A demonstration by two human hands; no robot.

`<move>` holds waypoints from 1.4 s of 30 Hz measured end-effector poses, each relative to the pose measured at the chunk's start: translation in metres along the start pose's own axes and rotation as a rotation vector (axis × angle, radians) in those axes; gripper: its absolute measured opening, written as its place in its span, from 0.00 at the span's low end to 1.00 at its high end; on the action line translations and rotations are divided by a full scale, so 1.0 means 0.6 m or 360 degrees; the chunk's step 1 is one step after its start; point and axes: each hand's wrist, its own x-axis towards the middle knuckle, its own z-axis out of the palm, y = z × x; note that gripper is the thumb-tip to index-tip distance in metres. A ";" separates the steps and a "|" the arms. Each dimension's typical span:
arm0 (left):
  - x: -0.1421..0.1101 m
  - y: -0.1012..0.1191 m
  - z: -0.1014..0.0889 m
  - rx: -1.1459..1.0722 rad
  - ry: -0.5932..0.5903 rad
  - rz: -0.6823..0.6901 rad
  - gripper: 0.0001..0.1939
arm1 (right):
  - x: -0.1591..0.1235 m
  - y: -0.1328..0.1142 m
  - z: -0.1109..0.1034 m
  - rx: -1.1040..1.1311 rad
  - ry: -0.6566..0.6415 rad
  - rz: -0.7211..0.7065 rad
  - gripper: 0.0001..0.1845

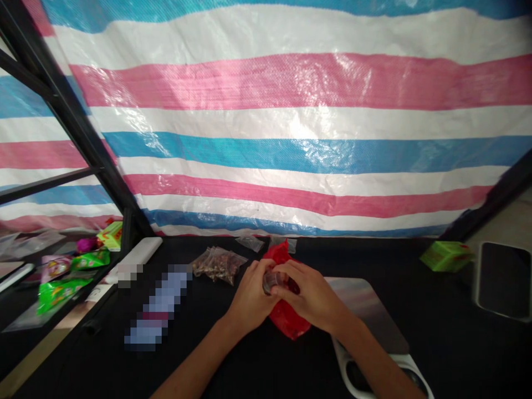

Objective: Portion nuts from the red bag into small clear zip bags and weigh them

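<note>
Across the black worktop, a blurred patch hid something at left. Next lay a clear packet of dried brown pieces. Centre frame, the left hand and right hand both clasped a small clear object, too covered to identify, over a red plastic bag. A green box sat far right.

Two hands, one small clear container, one red plastic bag and two green boxes.

Makeshift workspace: striped tarp backdrop, metal frame, black table, snack packets.
</note>
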 end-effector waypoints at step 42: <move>0.022 -0.008 -0.011 -0.0955 0.0015 -0.0699 0.21 | -0.006 0.046 0.007 -0.0639 -0.0122 0.0105 0.21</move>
